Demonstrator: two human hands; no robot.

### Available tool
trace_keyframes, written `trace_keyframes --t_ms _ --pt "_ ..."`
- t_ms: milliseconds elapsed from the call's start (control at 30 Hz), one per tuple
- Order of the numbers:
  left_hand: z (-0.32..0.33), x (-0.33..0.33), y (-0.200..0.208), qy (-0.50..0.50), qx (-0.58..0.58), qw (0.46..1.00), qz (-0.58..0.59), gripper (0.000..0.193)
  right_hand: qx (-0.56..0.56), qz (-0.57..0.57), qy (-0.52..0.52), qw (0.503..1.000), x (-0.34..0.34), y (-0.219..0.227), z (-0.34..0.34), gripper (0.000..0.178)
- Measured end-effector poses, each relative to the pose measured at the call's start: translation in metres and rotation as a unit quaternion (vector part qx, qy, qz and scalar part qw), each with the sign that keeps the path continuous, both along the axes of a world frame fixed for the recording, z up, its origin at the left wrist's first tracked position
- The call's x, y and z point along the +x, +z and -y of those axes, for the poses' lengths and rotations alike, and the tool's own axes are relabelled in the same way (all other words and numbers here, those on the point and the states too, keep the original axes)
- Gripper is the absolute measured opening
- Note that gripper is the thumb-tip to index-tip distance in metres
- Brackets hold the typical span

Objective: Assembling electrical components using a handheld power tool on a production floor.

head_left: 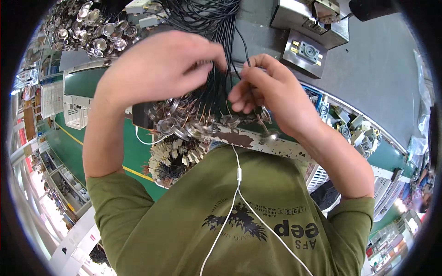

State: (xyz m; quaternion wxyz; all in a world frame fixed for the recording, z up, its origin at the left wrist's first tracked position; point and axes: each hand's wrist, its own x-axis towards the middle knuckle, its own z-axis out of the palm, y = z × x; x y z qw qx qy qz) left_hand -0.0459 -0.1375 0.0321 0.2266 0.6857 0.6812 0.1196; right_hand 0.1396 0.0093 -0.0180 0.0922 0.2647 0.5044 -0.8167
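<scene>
A thick bundle of black wires (pixel 209 18) runs down the bench toward me, with round metal discs (pixel 182 126) hanging at its near ends over the bench edge. My left hand (pixel 156 66) is over the left side of the bundle, its thumb and forefinger apart and slightly blurred. On the right, my right hand (pixel 278 92) pinches one black wire (pixel 243 43) between thumb and fingers, its other fingers curled. A single metal disc (pixel 269 136) hangs just below that hand; I cannot tell whether it belongs to the pinched wire.
Many metal discs (pixel 99 30) are heaped at the far left. A metal block with a grey socket and brass tabs (pixel 306 53) stands at the far right, beside a larger steel fixture (pixel 338 32). White connectors (pixel 172 154) hang below the bench's chipped edge (pixel 285 149).
</scene>
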Motion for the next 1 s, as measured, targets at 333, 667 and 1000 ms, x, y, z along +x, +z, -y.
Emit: trace_keyframes --t_ms 333,667,1000 --pt "-0.015 0.005 -0.005 0.082 0.055 0.993 -0.067 0.021 0.410 -0.040 0.159 0.897 0.046 0.031 -0.054 0.033" --pt "-0.038 0.011 -0.006 0.120 0.107 0.977 -0.139 0.021 0.727 -0.130 0.127 0.662 0.066 0.016 -0.077 0.017" --pt "-0.058 0.016 -0.010 0.049 0.139 0.985 -0.087 0.014 0.728 -0.137 0.024 0.672 0.060 -0.019 -0.104 0.025"
